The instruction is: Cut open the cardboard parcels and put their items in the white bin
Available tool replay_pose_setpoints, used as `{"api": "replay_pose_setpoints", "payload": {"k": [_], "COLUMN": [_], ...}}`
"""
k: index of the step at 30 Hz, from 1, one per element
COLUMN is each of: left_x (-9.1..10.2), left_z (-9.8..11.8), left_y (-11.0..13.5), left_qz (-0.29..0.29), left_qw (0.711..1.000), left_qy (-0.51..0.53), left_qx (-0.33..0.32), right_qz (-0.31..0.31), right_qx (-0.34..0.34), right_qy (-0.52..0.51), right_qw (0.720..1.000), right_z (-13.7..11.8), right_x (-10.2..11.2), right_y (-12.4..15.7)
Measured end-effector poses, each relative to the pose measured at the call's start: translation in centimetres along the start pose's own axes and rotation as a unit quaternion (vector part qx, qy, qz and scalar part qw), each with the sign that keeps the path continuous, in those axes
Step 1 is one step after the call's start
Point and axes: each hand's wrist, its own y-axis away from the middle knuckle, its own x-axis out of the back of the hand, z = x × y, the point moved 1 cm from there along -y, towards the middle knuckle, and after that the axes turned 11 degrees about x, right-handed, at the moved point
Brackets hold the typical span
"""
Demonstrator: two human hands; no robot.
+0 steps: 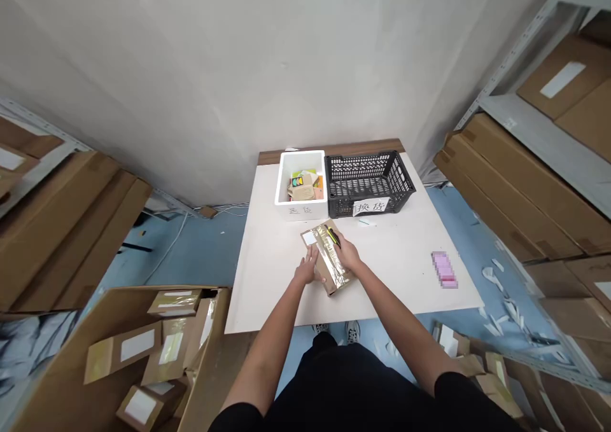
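A brown cardboard box (326,265), sealed with shiny clear tape and bearing a small white label, lies slantwise on the white-topped table (272,273). My left hand (308,268) rests on the box's left side, fingers stretched out and apart, touching it. In my right hand (348,254) is a yellow and black utility knife (331,235), gripped above the taped top. Whether its blade touches the tape is too small to tell.
Behind the box stand a white foam bin (300,212) with small packets and a black plastic crate (334,206) with a paper sign. A blurred pink item (445,270) lies at the right. Left of the table, a large carton (220,317) holds several boxes. Loaded shelves flank both sides.
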Motion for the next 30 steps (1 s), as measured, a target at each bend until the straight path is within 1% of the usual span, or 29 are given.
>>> {"api": "replay_pose_setpoints", "payload": {"k": [2, 5, 7, 11, 14, 19, 22, 27, 30], "left_x": [-0.1, 0.0, 0.0, -0.1, -0.1, -0.2, -0.4, -0.2, 0.1], "left_z": [-0.1, -0.4, -0.7, -1.1, -1.2, -1.5, -1.7, -1.7, -1.6], "left_y": [0.2, 0.5, 0.7, 1.0, 1.2, 1.1, 0.8, 1.0, 1.4], "left_qz": [-0.013, -0.022, -0.016, -0.001, 0.005, 0.010, 0.019, 0.020, 0.025], "left_qw": [1.000, 0.999, 0.999, 0.999, 0.998, 0.997, 0.997, 0.998, 0.998], "left_qy": [0.010, 0.021, 0.026, 0.035, 0.044, 0.053, 0.050, 0.041, 0.037], "left_qx": [-0.007, -0.016, -0.018, -0.026, -0.036, -0.047, -0.052, -0.050, -0.044], "right_qz": [-0.039, -0.104, -0.124, -0.131, -0.150, -0.189, -0.205, -0.228, -0.238], "right_qx": [0.007, -0.043, -0.069, -0.082, -0.091, -0.101, -0.110, -0.138, -0.153], "right_qy": [0.048, 0.138, 0.194, 0.257, 0.265, 0.261, 0.258, 0.273, 0.272], "right_qw": [0.998, 0.984, 0.971, 0.954, 0.948, 0.941, 0.938, 0.925, 0.920], "right_z": [-2.3, -3.6, -3.9, -4.2, -4.7, -5.9, -6.6, -7.6, -8.2], "right_x": [-1.4, -3.2, -4.2, -5.4, -5.5, -4.2, -3.8, -4.4, -4.3], "right_y": [-2.0, -3.9, -4.2, -3.4, -3.1, -3.8, -3.6, -1.5, 0.3]}}
